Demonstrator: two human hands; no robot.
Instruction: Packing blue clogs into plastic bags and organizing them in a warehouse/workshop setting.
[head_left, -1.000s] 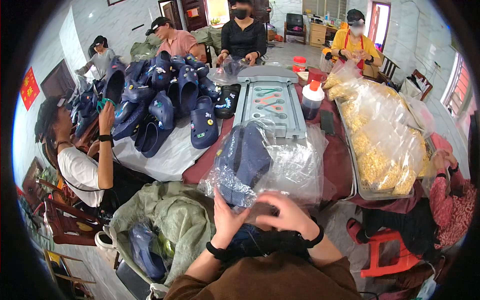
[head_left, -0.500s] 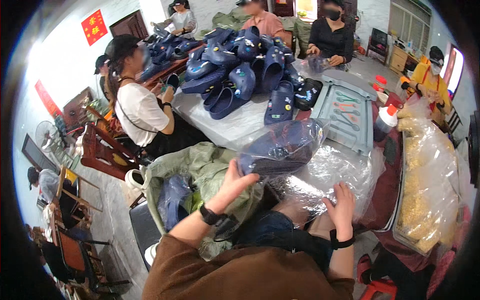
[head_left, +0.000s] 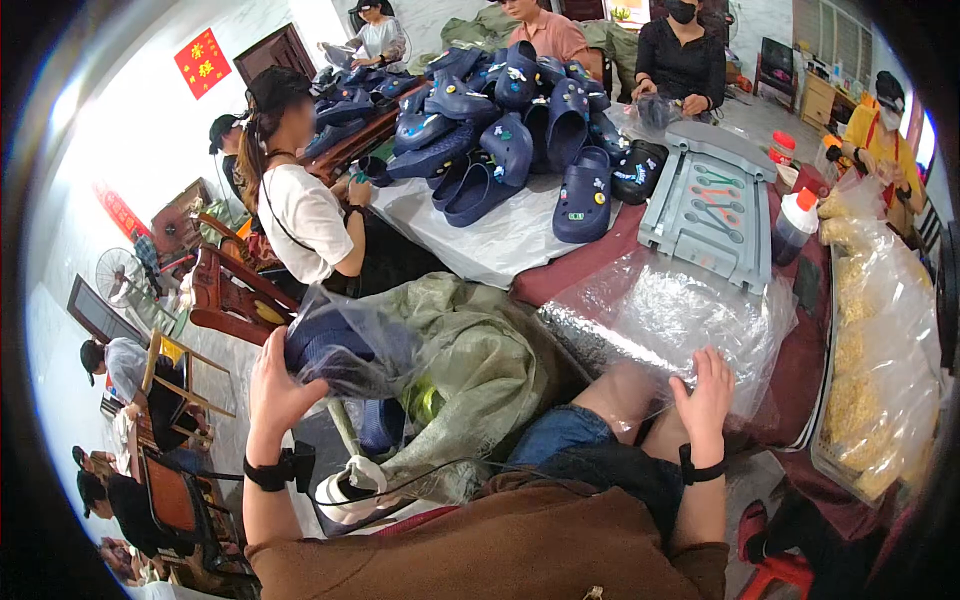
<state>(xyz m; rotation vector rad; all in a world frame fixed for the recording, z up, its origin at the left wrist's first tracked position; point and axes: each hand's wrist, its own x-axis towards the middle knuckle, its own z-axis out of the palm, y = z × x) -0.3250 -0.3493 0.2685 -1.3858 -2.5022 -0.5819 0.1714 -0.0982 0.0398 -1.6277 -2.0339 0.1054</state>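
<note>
My left hand [head_left: 280, 390] grips a clear plastic bag with dark blue clogs [head_left: 335, 345] inside, thumb apart from the fingers. The bag is held over the opening of a green woven sack [head_left: 490, 350]. Below it, another blue clog [head_left: 380, 428] shows in the sack's mouth beside something yellow-green. My right hand [head_left: 706, 395], fingers spread, is at the near edge of a stack of clear plastic bags [head_left: 660, 305] on the table. It grips nothing that I can see.
A heap of dark blue clogs [head_left: 505, 150] with charms covers the far table. Behind the bags stand a grey folding stool [head_left: 700, 225] and a red-capped bottle [head_left: 796, 225]. On the right is a plastic-covered tray of yellow pieces [head_left: 870, 380]. A person in white [head_left: 300, 215] sits at the left.
My left hand has carried the bagged clogs from above the table to the left, over the sack. My right hand stays by the plastic bags. The view has shifted slightly.
</note>
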